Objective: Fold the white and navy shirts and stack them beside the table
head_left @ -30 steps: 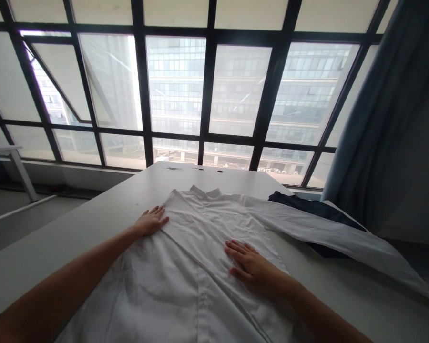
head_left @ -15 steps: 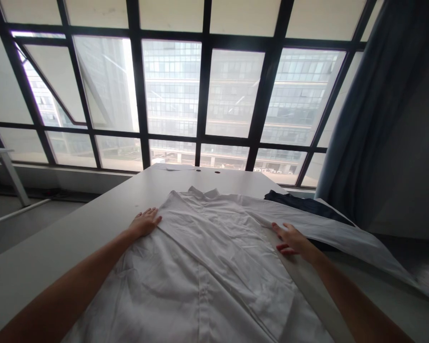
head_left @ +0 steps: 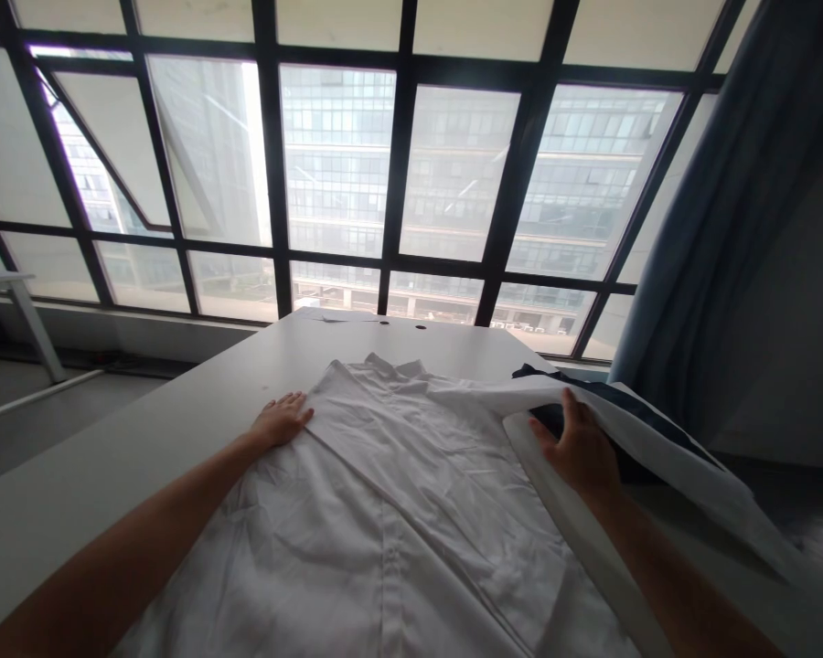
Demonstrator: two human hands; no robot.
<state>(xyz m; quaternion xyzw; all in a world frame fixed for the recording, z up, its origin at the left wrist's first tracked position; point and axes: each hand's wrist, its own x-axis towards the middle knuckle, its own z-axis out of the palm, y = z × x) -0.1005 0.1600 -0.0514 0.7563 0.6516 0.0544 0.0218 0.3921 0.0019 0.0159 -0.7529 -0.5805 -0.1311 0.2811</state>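
Observation:
A white button-up shirt lies spread out, its collar at the far end and its button strip running toward me. My left hand rests flat on the shirt's left edge below the shoulder, fingers stretched out. On the right, my right hand is raised at the shirt's right sleeve. Its fingertips touch the underside edge of the sleeve, while the thumb stands apart from them. The sleeve stretches out to the right over a dark cloth, its far part hanging slightly lifted.
Beneath the shirt is a white table with two dark round holes near its far edge. Large black-framed windows stand behind it. A blue-grey curtain hangs at the right, and another white table is at the far left.
My right hand has moved up and to the right, from the shirt's side to the sleeve. The sleeve has shifted and bows upward, baring more dark cloth. My left hand stays put.

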